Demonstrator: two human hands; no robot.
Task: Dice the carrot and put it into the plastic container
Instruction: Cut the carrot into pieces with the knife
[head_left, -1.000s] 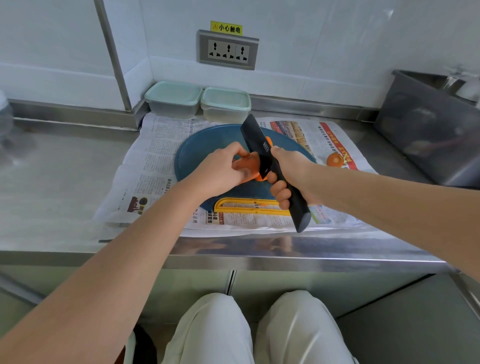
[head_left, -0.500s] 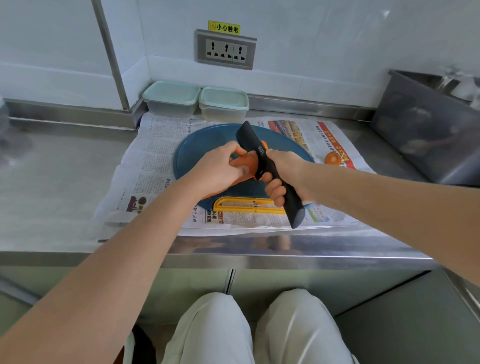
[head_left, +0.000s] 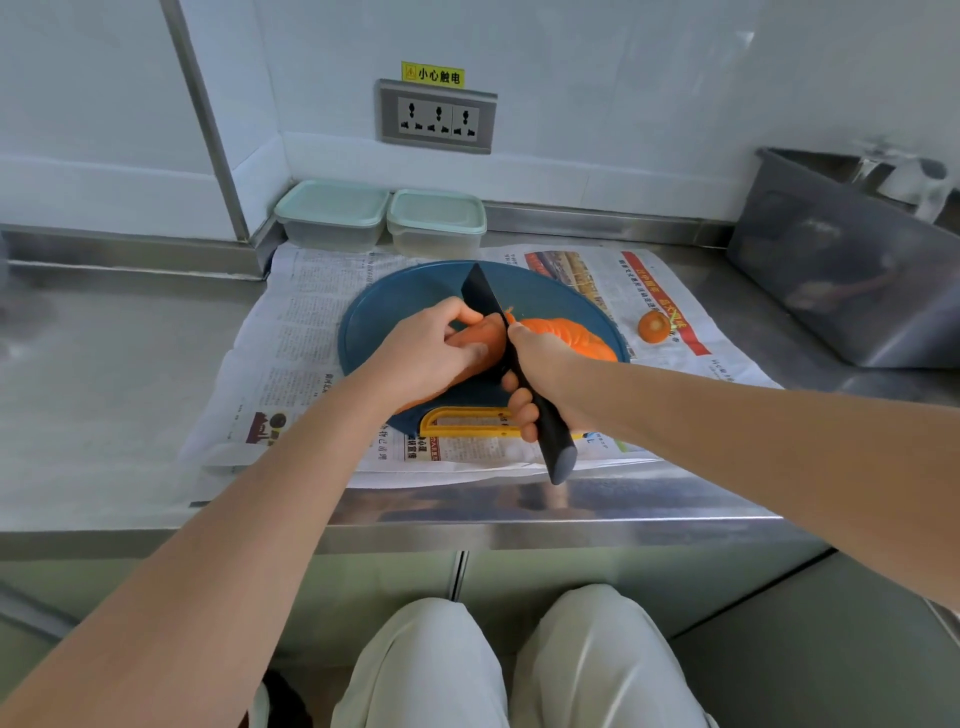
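Gripping the long orange carrot, the left hand should keep fingers tucked from the black knife; the right hand clamps its handle.

the person's left hand and right hand are bare. the left forearm and right forearm are uncovered as far as the frame edges. the legs wear off-white trousers of smooth, faintly shiny cloth, with soft folds running down from both knees.
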